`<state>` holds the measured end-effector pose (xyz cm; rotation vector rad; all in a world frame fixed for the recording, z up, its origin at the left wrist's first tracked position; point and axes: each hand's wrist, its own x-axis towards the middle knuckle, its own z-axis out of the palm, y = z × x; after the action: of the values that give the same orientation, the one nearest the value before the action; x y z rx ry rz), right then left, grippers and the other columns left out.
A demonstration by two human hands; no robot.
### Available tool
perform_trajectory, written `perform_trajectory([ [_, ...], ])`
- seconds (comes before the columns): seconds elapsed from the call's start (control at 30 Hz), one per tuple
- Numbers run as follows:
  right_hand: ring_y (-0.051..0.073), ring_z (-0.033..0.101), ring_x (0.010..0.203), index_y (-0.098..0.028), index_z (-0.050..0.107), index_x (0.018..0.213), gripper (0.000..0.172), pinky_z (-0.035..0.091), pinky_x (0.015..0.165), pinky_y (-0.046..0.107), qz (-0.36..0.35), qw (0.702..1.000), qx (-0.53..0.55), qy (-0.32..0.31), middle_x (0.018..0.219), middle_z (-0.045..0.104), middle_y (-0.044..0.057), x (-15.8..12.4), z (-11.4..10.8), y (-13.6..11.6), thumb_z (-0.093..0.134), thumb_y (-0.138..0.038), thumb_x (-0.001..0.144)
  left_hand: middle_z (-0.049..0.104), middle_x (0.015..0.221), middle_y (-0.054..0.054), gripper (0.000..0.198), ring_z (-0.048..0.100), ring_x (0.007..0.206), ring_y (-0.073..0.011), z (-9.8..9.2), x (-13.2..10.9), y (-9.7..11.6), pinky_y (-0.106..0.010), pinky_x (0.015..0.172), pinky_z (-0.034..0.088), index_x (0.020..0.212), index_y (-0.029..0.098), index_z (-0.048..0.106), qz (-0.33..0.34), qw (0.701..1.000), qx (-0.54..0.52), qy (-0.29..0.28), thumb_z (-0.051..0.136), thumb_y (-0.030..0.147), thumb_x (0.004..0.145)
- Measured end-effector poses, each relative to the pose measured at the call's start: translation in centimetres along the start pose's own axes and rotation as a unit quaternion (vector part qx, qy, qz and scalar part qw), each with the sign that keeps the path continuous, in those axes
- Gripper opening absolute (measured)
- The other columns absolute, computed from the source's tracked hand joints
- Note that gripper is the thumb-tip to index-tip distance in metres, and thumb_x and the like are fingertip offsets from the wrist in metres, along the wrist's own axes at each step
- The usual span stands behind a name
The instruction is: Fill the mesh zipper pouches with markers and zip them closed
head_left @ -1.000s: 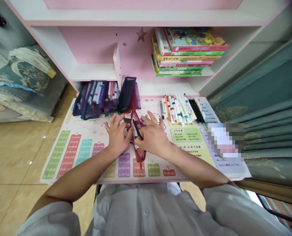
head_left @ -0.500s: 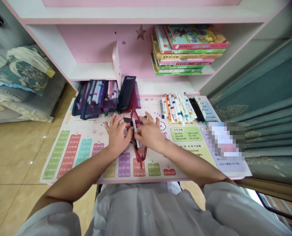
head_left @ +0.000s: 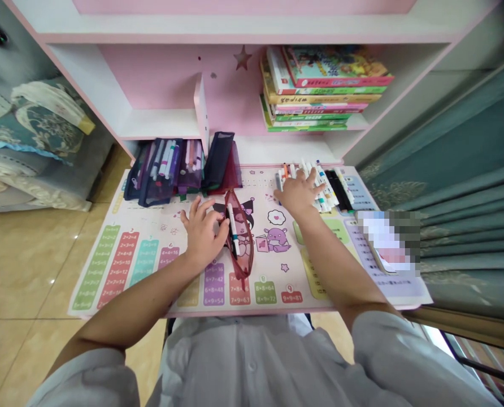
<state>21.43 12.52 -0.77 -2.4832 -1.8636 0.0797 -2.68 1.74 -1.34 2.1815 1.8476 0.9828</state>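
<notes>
A dark red mesh pencil pouch lies on the desk in front of me with its zip opening parted. Inside it are a white marker and something black, partly hidden. My left hand pinches the pouch's left edge between thumb and index finger, the other fingers spread. At the back right my right hand reaches over a pile of white-barrelled markers, fingers apart and on or just above them; I cannot tell whether they touch. That hand covers part of the pile.
Filled mesh pouches sit at the back left, beside a dark blue pouch. Black markers lie right of the pile. A blurred phone-like object rests at the right edge. Stacked books stand on the shelf.
My right hand has left the pouch and moved right and away from me to the marker pile. My left hand has stayed at the pouch's edge.
</notes>
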Motion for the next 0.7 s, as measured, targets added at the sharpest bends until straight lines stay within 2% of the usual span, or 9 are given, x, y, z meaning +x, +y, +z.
perform_trajectory([
  [0.2, 0.043, 0.011, 0.150, -0.012, 0.070, 0.113, 0.038, 0.022, 0.109, 0.074, -0.024, 1.000, -0.018, 0.001, 0.155, 0.040, 0.017, 0.0, 1.4, -0.9, 0.055, -0.034, 0.087, 0.064, 0.131, -0.009, 0.012, 0.040, 0.141, -0.0366, 0.0, 0.0, 0.0, -0.071, 0.109, 0.025, 0.078, 0.022, 0.059, -0.008, 1.000, 0.004, -0.009, 0.059, 0.029, 0.087],
  [0.3, 0.041, 0.014, 0.150, -0.011, 0.071, 0.110, 0.038, 0.023, 0.110, 0.073, -0.033, 0.999, -0.003, 0.006, 0.153, 0.043, 0.018, -0.5, 1.0, -1.1, 0.058, -0.035, 0.085, 0.064, 0.131, -0.008, 0.012, 0.040, 0.141, -0.0363, 0.0, 0.0, 0.0, -0.072, 0.109, 0.024, 0.078, 0.022, 0.059, -0.003, 1.000, 0.001, -0.003, 0.058, 0.029, 0.088],
  [0.37, 0.041, 0.018, 0.149, -0.012, 0.074, 0.102, 0.033, 0.023, 0.110, 0.073, -0.053, 0.998, 0.023, 0.036, 0.152, 0.045, 0.018, -1.5, -0.2, -1.4, 0.058, -0.034, 0.082, 0.064, 0.131, -0.008, 0.012, 0.041, 0.141, -0.0363, 0.0, 0.0, 0.0, -0.071, 0.109, 0.024, 0.078, 0.022, 0.059, -0.004, 1.000, 0.002, -0.005, 0.059, 0.030, 0.088],
  [0.47, 0.041, 0.023, 0.149, -0.018, 0.074, 0.077, 0.021, 0.025, 0.110, 0.073, -0.108, 0.987, 0.099, 0.073, 0.152, 0.047, 0.014, -4.4, -3.1, -2.1, 0.057, -0.030, 0.079, 0.064, 0.131, -0.009, 0.012, 0.041, 0.141, -0.0362, 0.0, 0.0, 0.0, -0.071, 0.109, 0.025, 0.078, 0.022, 0.059, -0.006, 1.000, 0.003, -0.010, 0.059, 0.030, 0.088],
  [0.6, 0.039, 0.026, 0.149, -0.022, 0.066, 0.057, 0.021, 0.028, 0.112, 0.070, -0.209, 0.959, 0.189, 0.023, 0.149, 0.053, 0.007, -9.1, -6.4, -3.3, 0.061, -0.030, 0.075, 0.063, 0.133, -0.008, 0.011, 0.038, 0.143, -0.0357, 0.0, 0.0, 0.0, -0.070, 0.111, 0.022, 0.081, 0.023, 0.060, -0.013, 1.000, -0.002, -0.016, 0.058, 0.031, 0.088],
  [0.7, 0.039, 0.026, 0.149, -0.021, 0.066, 0.055, 0.020, 0.025, 0.113, 0.070, -0.283, 0.941, 0.183, -0.028, 0.148, 0.053, 0.009, -11.6, -6.7, -4.1, 0.063, -0.029, 0.074, 0.062, 0.135, -0.009, 0.011, 0.036, 0.143, -0.0363, -0.1, 0.0, 0.1, -0.071, 0.111, 0.021, 0.081, 0.023, 0.060, -0.019, 0.999, -0.002, -0.026, 0.057, 0.031, 0.088],
])
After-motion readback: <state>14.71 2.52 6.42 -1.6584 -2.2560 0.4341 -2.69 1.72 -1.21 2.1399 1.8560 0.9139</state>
